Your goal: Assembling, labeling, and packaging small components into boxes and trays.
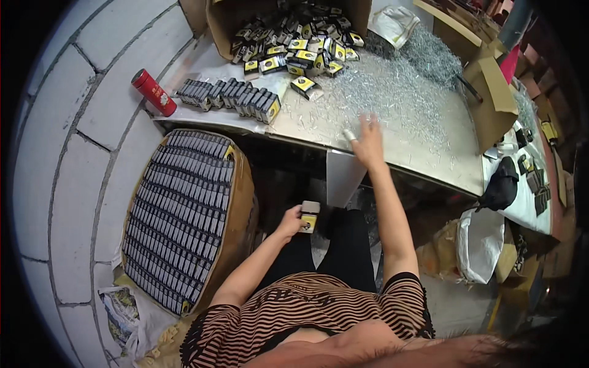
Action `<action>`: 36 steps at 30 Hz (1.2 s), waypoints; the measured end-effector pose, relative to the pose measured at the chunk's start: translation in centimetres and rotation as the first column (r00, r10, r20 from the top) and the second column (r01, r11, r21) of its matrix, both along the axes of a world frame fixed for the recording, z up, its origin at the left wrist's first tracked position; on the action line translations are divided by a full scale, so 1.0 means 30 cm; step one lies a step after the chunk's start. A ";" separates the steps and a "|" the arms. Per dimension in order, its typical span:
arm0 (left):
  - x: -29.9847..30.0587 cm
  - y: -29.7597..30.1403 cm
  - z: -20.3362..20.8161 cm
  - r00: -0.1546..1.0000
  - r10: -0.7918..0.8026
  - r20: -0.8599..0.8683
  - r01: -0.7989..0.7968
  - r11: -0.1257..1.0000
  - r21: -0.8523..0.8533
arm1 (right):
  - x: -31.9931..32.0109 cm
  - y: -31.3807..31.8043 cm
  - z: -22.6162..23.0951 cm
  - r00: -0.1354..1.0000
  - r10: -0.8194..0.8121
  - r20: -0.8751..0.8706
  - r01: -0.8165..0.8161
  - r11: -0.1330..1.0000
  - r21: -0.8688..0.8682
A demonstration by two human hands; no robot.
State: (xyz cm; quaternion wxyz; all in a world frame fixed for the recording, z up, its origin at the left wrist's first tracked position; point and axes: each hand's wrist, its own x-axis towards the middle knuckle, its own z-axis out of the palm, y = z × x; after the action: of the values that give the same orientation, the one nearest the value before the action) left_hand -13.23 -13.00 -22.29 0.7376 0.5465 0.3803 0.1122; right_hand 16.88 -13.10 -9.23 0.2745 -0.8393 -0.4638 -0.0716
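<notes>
My left hand (292, 222) is closed around a small yellow, black and white carton (310, 222) over my lap, below the table edge. The carton's upper end is pale; whether its flap is open I cannot tell. Over the front part of the metal-topped table (300, 126), my right hand (368, 142) reaches out with thumb and fingers apart, a little blurred. A white wrap covers the thumb tip. Just beyond the fingertips lie many loose, thin, shiny metal pieces (399, 101), like small nails or pins. A single carton (305, 88) lies left of them.
A row of upright cartons (233, 98) and a red flask (153, 92) stand at the table's left. An overturned cardboard box (222, 30) spills more cartons. On my left stands a large box (242, 202) packed with cartons. A white sack (481, 245) sits at right.
</notes>
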 end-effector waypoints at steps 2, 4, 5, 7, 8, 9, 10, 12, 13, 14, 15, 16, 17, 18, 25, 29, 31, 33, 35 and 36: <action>0.109 0.014 0.044 0.995 -0.100 -0.025 0.099 0.995 -0.033 | -0.032 0.066 -0.025 0.994 0.011 0.113 0.005 0.990 -0.141; 0.182 0.035 0.002 0.976 -0.200 0.082 0.193 0.978 0.080 | 0.008 0.076 -0.010 0.999 0.014 0.033 -0.006 0.976 -0.217; 0.199 0.045 -0.028 0.953 -0.302 -0.034 0.303 0.938 0.169 | 0.027 0.049 -0.005 1.000 0.002 0.000 -0.002 0.990 -0.144; 0.244 0.051 0.043 0.931 -0.361 -0.061 0.366 0.910 0.196 | 0.088 -0.049 0.013 0.944 0.145 -0.298 -0.110 0.985 0.131; 0.244 0.067 0.060 0.913 -0.396 -0.096 0.406 0.903 0.138 | 0.079 -0.082 0.060 0.872 0.212 -0.442 -0.107 0.962 0.250; 0.249 0.096 0.066 0.882 -0.453 -0.130 0.465 0.882 0.081 | 0.089 -0.114 0.094 0.780 0.269 -0.565 -0.057 0.930 0.364; 0.244 0.104 0.052 0.865 -0.489 -0.115 0.497 0.866 0.057 | 0.122 -0.130 0.071 0.797 0.236 -0.556 -0.035 0.937 0.347; 0.228 0.098 0.099 0.898 -0.435 -0.065 0.432 0.900 -0.055 | 0.109 -0.091 0.082 0.881 0.157 -0.445 -0.016 0.952 0.305; 0.226 0.103 0.125 0.927 -0.375 -0.025 0.367 0.917 -0.154 | 0.080 -0.056 0.091 0.948 0.105 -0.300 -0.052 0.982 0.180; 0.219 0.105 0.069 0.942 -0.329 0.070 0.336 0.913 -0.234 | 0.053 -0.036 0.072 0.979 0.103 -0.177 -0.093 0.994 0.064; 0.213 0.101 0.066 0.942 -0.327 0.069 0.334 0.911 -0.242 | 0.032 -0.012 0.036 0.991 0.125 -0.053 -0.128 0.990 -0.059; 0.207 0.098 0.069 0.944 -0.301 0.135 0.328 0.901 -0.284 | -0.011 -0.004 0.008 0.988 0.125 0.089 -0.115 0.987 -0.112; 0.199 0.093 0.067 0.942 -0.271 0.197 0.323 0.888 -0.328 | -0.062 -0.019 -0.018 0.993 0.096 0.063 -0.089 0.990 -0.109; 0.189 0.095 0.052 0.949 -0.251 0.191 0.304 0.889 -0.342 | -0.128 -0.035 -0.008 0.996 0.080 0.034 -0.076 0.991 -0.110; 0.143 0.117 0.018 0.825 -0.292 0.483 0.519 0.728 -0.448 | -0.241 -0.270 0.192 0.896 0.281 -0.343 -0.274 0.959 0.069; 0.137 0.085 0.007 0.859 -0.248 0.448 0.454 0.773 -0.442 | -0.264 -0.371 0.118 0.855 0.335 -0.395 -0.291 0.942 0.169; 0.142 0.062 0.006 0.887 -0.234 0.399 0.401 0.819 -0.411 | -0.311 -0.397 0.033 0.809 0.303 -0.504 -0.232 0.952 0.200; 0.158 0.051 0.025 0.907 -0.246 0.341 0.378 0.833 -0.404 | -0.379 -0.387 -0.032 0.826 0.331 -0.457 -0.255 0.941 0.221; 0.180 0.028 0.037 0.910 -0.212 0.356 0.349 0.854 -0.386 | -0.431 -0.387 -0.100 0.838 0.305 -0.453 -0.335 0.942 0.014; 0.179 0.026 -0.008 0.932 -0.241 0.272 0.325 0.887 -0.327 | -0.450 -0.385 -0.124 0.822 0.314 -0.476 -0.387 0.920 -0.061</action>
State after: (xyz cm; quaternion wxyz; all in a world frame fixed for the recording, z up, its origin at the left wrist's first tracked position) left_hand -7.85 -12.22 -22.53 0.8729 0.4329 0.2249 -0.0094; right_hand 3.38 -24.66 -12.94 0.3181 -0.7510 -0.5368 0.2159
